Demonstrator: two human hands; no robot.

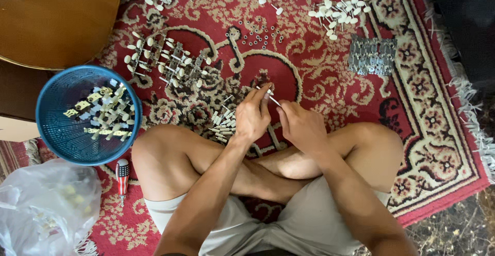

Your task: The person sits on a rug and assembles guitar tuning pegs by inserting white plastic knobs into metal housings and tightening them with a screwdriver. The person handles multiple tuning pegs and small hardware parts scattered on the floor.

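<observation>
- Two hands meet at centre: left hand (251,115) and right hand (300,124) pinch one small white-knobbed peg (271,98) between fingertips.
- Judged risk: it slips, vanishing into the patterned rug (428,91).
- Peg pile (223,122) at nine o'clock could scatter if nudged.

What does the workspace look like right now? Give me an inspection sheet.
Surface: red patterned rug.
Job's things: thin metal peg with a white knob, held between both hands; small pile of similar pegs beside the left knee.
Clutter: round blue plastic basket of cream parts; red-handled screwdriver; clear plastic bag.
Grippers: left hand and right hand both pinch the peg.
Cables: nothing seen.
Surroundings: wooden guitar body.
</observation>
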